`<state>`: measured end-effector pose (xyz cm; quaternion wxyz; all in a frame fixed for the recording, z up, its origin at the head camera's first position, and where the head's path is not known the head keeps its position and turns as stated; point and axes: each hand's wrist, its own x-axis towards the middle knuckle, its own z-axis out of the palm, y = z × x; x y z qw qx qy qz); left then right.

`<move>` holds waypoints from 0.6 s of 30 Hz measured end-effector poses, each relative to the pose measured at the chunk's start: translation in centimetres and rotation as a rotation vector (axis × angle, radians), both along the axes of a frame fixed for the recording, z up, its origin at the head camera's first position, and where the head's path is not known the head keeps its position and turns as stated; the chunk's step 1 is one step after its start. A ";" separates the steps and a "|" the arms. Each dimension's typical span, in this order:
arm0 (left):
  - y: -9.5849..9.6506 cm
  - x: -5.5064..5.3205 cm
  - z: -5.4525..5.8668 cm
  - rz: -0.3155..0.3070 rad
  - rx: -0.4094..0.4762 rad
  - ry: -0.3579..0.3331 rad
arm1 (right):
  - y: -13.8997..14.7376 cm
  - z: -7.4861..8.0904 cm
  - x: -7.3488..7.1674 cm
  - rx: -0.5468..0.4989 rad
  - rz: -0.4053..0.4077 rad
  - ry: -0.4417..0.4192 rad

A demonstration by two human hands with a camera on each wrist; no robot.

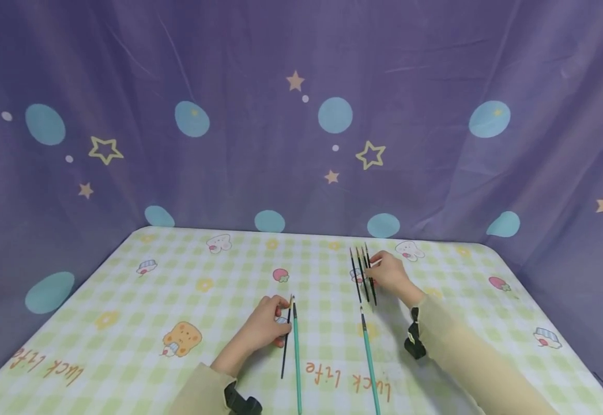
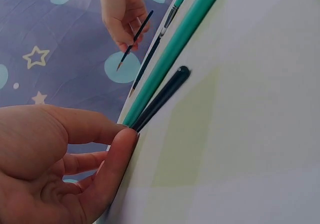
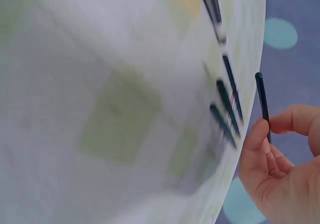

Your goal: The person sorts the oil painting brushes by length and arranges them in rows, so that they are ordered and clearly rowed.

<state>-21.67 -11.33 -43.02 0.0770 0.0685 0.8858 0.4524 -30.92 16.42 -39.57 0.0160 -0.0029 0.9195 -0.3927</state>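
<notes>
My left hand (image 1: 265, 323) pinches a thin black paintbrush (image 2: 165, 92) between thumb and forefinger, near its bristle end. Close along its right side lies a long teal paintbrush (image 1: 297, 357). Farther back on the right, my right hand (image 1: 391, 274) grips another thin black paintbrush (image 3: 262, 97) by thumb and fingertips, lifted off the cloth in the right wrist view. Beside it, several black paintbrushes (image 1: 355, 276) lie in a near-parallel row, bristles pointing to the back. A second teal paintbrush (image 1: 369, 360) lies nearer me, its tip just below that row.
A green-and-white checked tablecloth (image 1: 140, 311) with printed cartoons and lettering covers the table. Behind its far edge hangs a purple curtain (image 1: 249, 144) with stars and blue spots. Dark bands (image 1: 414, 337) with cameras sit at both wrists.
</notes>
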 end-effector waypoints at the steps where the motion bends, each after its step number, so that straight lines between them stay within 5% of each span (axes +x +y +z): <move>1: 0.0 0.0 -0.1 0.001 -0.001 -0.001 | 0.2 0.0 -0.2 0.021 -0.002 0.017; 18: -0.3 0.0 0.0 -0.005 0.050 -0.017 | 1.7 -1.7 -2.4 0.183 -0.005 0.102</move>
